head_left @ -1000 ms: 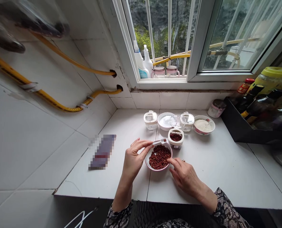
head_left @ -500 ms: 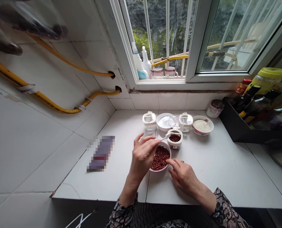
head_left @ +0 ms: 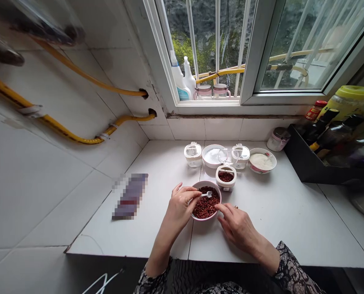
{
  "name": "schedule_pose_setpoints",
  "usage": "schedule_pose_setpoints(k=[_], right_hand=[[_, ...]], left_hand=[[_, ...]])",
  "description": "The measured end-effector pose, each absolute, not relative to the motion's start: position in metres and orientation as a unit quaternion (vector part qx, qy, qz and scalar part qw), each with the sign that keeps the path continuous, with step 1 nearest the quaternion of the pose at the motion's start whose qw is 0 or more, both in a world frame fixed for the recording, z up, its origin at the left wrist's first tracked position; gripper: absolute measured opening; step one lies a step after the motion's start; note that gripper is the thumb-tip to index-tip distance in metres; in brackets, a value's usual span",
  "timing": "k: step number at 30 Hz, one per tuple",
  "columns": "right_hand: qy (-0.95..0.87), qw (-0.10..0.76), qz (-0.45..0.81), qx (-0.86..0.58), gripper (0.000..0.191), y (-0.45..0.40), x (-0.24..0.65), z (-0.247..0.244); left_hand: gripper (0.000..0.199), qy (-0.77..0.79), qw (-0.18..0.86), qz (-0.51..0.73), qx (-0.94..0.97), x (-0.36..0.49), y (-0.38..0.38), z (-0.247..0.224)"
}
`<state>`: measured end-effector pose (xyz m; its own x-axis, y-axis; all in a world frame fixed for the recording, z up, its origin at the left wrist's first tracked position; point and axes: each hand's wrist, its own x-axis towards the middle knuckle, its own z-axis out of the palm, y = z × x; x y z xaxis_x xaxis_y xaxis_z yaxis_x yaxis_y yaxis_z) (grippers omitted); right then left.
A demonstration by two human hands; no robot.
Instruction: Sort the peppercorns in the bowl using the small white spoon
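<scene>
My left hand pinches the handle of a small white spoon between thumb and fingertips. The spoon is over a bowl filled with dark red peppercorns. My right hand has its fingertips on the bowl's right rim, gripping it at the edge. Just behind the bowl stands a small seasoning jar with a cream rim, its clear lid raised and more of the red peppercorns inside.
Along the back are two lidded jars, left and right, a bowl of white grains and a flowered bowl of pale powder. A dark bottle box stands right. A blurred purple packet lies left.
My left hand has brought the spoon down from the open jar's mouth to the bowl of peppercorns. My right hand stays at the bowl's rim.
</scene>
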<state>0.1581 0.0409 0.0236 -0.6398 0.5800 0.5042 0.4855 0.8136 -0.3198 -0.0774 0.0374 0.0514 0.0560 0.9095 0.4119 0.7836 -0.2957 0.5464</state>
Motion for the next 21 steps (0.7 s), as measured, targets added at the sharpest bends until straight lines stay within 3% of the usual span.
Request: schedule_pose_setpoints(k=[21], right_hand=[[-0.902,0.309,0.069,-0.293,0.037,0.041,0.158,0.024]], left_hand=[[0.014,0.596,0.161,0.407,0.674,-0.081,0.034,0.046]])
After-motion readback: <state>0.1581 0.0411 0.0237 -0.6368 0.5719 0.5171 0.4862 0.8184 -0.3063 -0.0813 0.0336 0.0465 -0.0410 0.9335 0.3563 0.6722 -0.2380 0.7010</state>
